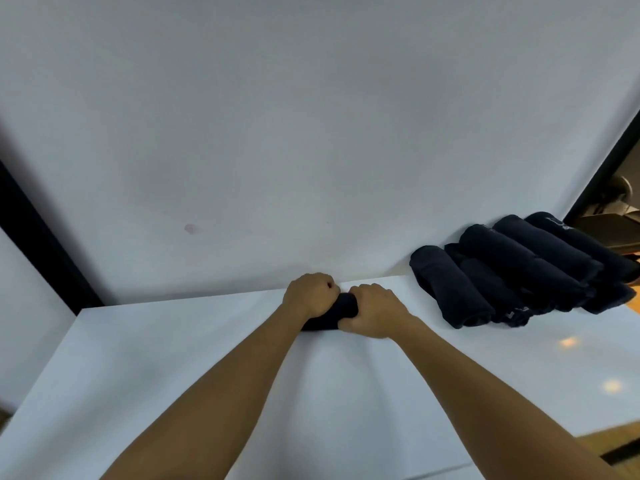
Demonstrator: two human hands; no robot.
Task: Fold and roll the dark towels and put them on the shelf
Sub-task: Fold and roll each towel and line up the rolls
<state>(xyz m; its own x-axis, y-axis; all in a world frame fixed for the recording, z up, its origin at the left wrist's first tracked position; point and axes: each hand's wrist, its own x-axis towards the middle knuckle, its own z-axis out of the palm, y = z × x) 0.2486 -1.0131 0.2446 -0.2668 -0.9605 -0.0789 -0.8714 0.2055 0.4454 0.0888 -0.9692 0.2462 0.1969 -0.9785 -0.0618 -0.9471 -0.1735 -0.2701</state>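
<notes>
Hands, left hand (310,295) and right hand (374,311), grip a rolled dark towel (341,311) on the white shelf (173,358); stacked rolled towels (512,271) lie at three o'clock.

white shelf (173,358) carries one dark rolled towel (341,311) mid-surface and a stack of rolled towels (519,271) at right
</notes>
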